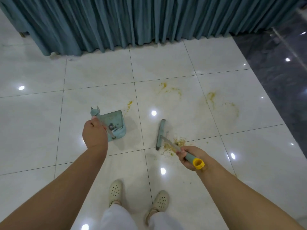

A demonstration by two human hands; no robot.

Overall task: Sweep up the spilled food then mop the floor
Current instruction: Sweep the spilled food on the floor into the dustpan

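Head view shows the left hand (94, 135) gripping the dustpan (114, 125) handle. Right hand (189, 157) fingers wrap the broom (161, 134) handle, its head beside the food pile (176, 145) on the floor (182, 188).

Dustpan (116, 125): pale teal plastic, sitting on the white tiled floor (41, 130), its open mouth facing away toward the curtain side; a comb of teeth is showing along its near edge and a few dark bits are lying inside; its upright handle is rising toward the camera.
Broom (160, 135): a narrow grey-teal head lying edge-on to the floor, well apart from the dustpan on its right; a thin shaft is running back to a teal grip ending in a yellow cap.
Spilled food (176, 144): a yellowish crumbly pile is resting just beside the broom head.
Smears (211, 97): yellow streaks are spreading farther out across the tiles.
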